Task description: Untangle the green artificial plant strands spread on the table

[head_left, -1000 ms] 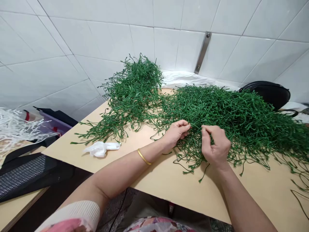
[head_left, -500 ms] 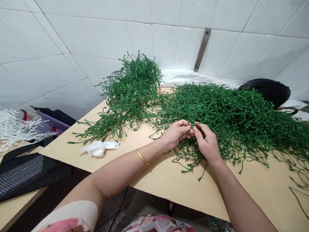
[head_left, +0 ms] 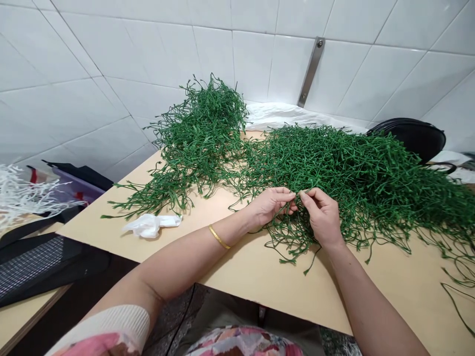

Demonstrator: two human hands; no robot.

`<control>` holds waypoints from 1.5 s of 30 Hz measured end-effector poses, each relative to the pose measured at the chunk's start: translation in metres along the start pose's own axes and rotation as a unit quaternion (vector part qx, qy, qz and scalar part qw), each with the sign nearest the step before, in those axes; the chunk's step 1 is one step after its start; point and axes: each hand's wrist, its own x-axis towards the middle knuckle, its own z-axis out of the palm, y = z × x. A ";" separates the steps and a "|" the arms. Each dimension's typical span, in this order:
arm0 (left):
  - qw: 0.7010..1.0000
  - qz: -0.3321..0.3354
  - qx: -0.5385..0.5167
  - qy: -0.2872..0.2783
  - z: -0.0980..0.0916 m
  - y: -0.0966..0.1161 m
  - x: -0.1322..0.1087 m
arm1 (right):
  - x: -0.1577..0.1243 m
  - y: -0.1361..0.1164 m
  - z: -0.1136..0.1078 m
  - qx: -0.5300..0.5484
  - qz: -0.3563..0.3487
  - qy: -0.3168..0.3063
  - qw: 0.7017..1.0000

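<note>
A wide heap of thin green plastic sprigs covers the right half of the light wooden table. A second, taller green heap stands at the back left. My left hand, with a gold bangle on its wrist, pinches green strands at the near edge of the wide heap. My right hand pinches the same strands, its fingertips touching those of the left hand.
A crumpled white wrapper lies on the table's left part. White tiled walls close the corner behind. A black bag sits at the back right. White plastic sprigs and a black mesh item lie on the left.
My right hand has moved left and up until its fingertips meet my left hand at the green strands. The view has shifted slightly.
</note>
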 end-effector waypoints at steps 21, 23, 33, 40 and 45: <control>0.996 0.005 -0.083 0.035 0.002 -0.004 0.001 | 0.001 0.001 0.009 0.172 0.070 -0.010 0.983; 0.996 0.004 -0.084 0.035 0.002 -0.004 0.000 | 0.001 0.001 0.010 0.180 0.079 -0.016 0.980; 0.995 0.004 -0.088 0.049 0.002 -0.006 0.001 | 0.000 0.002 0.014 0.192 0.097 -0.003 0.977; 0.993 0.007 -0.099 0.066 0.003 -0.005 0.002 | 0.000 0.004 0.015 0.212 0.095 0.014 0.973; 0.991 0.012 -0.107 0.079 0.002 -0.004 0.002 | -0.002 0.008 0.015 0.212 0.096 0.003 0.972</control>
